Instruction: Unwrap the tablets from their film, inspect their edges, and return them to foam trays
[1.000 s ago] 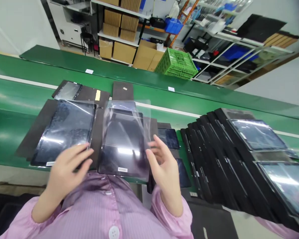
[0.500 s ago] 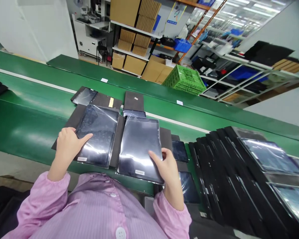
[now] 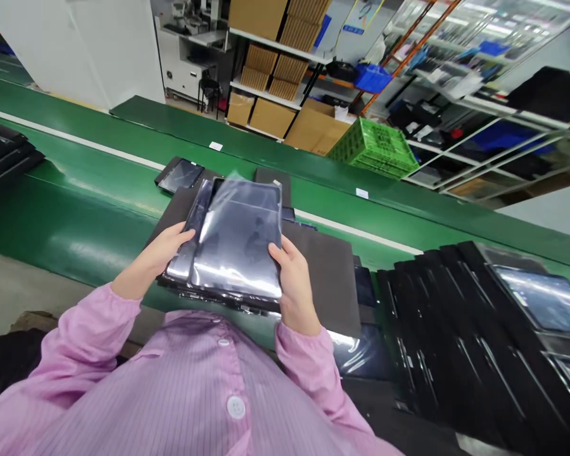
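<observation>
A glossy dark screen panel (image 3: 242,247) in clear film is tilted in front of me, its film sticking up at the top edge. My right hand (image 3: 294,282) is closed on its right side, thumb on the face. Under its left side lies another film-covered screen panel (image 3: 182,261), partly hidden. My left hand (image 3: 159,256) is closed on that panel's left edge, thumb on top, other fingers mostly hidden. Beneath both is a dark foam sheet (image 3: 175,206). To the right of my right hand lies a bare dark foam sheet (image 3: 330,269).
Stacked black sleeves with screens (image 3: 451,335) stand at the right. Another dark stack (image 3: 2,155) lies at the far left. A smaller screen (image 3: 182,175) and foam pieces rest on the green bench (image 3: 76,209). Green crates (image 3: 373,149) and shelves are beyond.
My right hand has brought its screen panel leftward, onto the panel at my left hand. The foam sheet on the right now shows bare. The camera view has shifted slightly.
</observation>
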Available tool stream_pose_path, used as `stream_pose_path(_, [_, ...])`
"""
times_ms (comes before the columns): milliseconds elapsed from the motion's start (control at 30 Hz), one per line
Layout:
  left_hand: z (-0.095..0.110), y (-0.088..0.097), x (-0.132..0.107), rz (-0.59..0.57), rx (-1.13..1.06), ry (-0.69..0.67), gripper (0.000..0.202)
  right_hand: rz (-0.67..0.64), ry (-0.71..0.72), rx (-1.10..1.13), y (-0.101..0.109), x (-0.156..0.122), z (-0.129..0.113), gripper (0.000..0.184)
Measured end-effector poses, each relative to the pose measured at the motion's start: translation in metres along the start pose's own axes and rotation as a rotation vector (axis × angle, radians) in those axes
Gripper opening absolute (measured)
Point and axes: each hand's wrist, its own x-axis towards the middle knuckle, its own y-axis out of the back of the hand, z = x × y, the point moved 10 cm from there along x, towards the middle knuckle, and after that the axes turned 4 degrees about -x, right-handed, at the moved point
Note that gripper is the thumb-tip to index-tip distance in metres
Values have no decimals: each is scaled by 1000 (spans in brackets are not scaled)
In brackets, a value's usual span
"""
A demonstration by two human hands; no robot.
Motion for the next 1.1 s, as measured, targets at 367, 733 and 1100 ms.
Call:
stream_pose_path(367, [9, -11, -7, 59, 47, -24, 56, -43, 235, -954, -31, 6, -28, 52])
stream_pose_path(733, [37, -78, -2, -289, 140, -422, 61, 170, 405, -336, 21, 9, -74, 36])
stream_pose_path(1100, [105, -81, -65, 65, -176, -808, 26, 238, 581, -269, 26, -32, -72, 33])
